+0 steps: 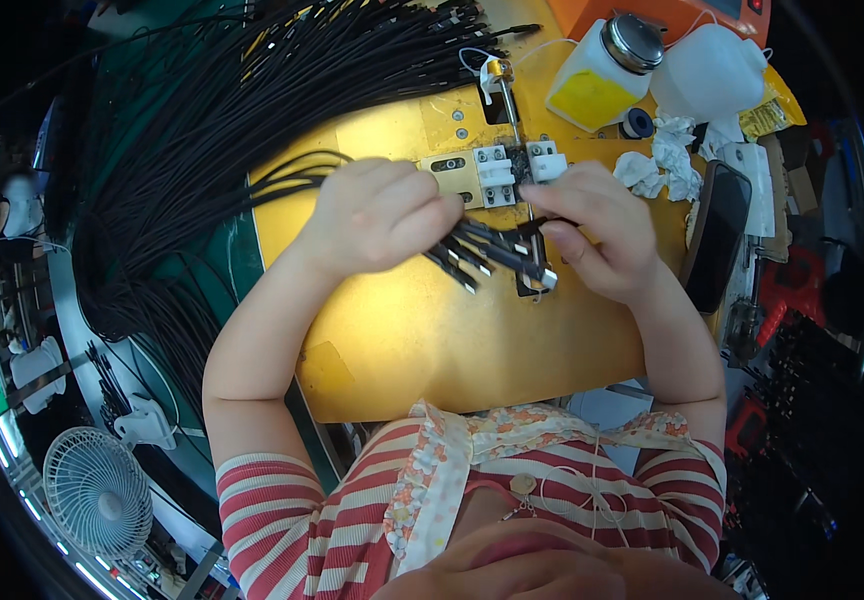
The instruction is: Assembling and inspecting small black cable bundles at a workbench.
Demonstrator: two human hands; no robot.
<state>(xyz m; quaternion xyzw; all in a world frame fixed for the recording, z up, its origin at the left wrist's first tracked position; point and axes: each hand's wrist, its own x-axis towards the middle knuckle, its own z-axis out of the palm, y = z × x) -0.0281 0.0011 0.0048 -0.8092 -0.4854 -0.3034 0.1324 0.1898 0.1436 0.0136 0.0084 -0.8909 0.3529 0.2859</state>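
My left hand (382, 215) is closed around a bunch of thin black cables (467, 250). Their ends, tipped with metal plugs, stick out past my fingers to the right, and the tails run back to the left. Close to those ends, my right hand (600, 232) has its thumb and forefinger brought together on one black cable; what lies between the fingertips is mostly hidden. Just beyond my hands is a small fixture with white blocks (495, 175) and a thin metal rod (509, 110), mounted on the gold-coloured plate (402, 360).
A big heap of black cables (242, 110) covers the far left. At the far right stand a metal-capped bottle (602, 75), a white plastic container (709, 75) and crumpled tissue (674, 155). A phone (720, 235) lies by the right edge; a fan (99, 492) stands lower left.
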